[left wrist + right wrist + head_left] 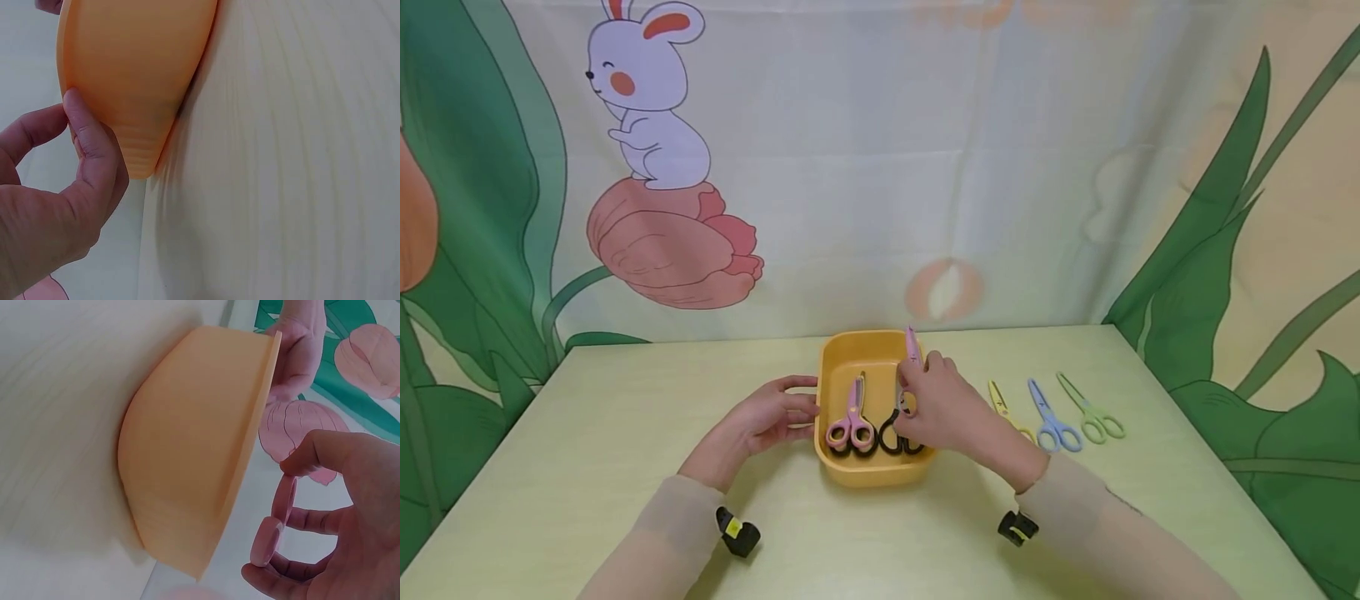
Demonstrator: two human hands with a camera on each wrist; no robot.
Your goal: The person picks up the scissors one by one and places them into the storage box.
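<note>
My right hand [943, 404] pinches a pair of pink scissors [913, 346] over the right side of a yellow plastic basin [872, 477]. Its blade points away from me, and the pink handle loops [267, 540] show between thumb and fingers in the right wrist view. Inside the basin, pink-handled scissors [851, 429] lie on top of black-handled ones at the left. Other black-handled scissors [891, 433] are at the right, partly covered by my hand. My left hand [771, 417] touches the basin's left side, fingertips against the outer wall and rim [67, 75].
To the right of the basin, yellow scissors [997, 400], blue scissors [1056, 429] and green scissors [1097, 421] lie in a row on the pale wooden table [625, 417]. A printed curtain [850, 167] with a rabbit and tulips hangs behind the table's far edge.
</note>
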